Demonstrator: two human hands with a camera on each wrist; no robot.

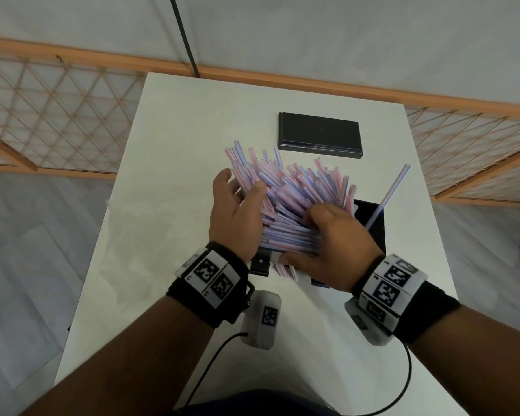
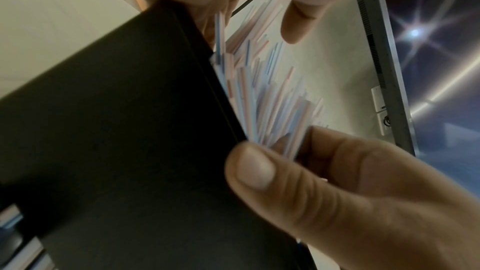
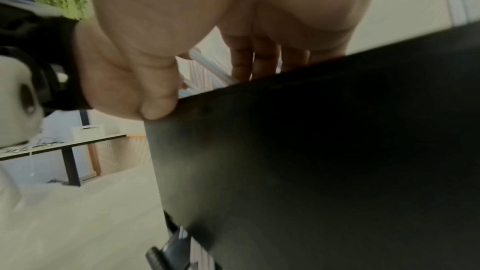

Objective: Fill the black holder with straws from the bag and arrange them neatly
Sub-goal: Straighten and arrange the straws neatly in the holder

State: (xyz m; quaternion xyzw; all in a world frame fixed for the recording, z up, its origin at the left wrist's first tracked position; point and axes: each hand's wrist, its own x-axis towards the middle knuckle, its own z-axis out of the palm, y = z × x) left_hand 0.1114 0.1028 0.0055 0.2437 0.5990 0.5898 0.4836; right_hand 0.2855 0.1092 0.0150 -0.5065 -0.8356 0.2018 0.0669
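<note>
bristling from the black holder (image 1: 373, 217), striped straws (image 1: 294, 199) fan up toward the far left, left hand (image 1: 237, 214) spread against them, right hand (image 1: 333, 247) gripping the near ends.

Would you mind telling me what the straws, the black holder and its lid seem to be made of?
Straws: probably thin plastic or paper; matte white with pink and blue stripes, rigid and straight.
Black holder: likely plastic or acrylic; smooth, flat dark walls with a dull sheen in the wrist views.
Lid: apparently the same glossy black material, with faint reflections and a stepped edge.
</note>
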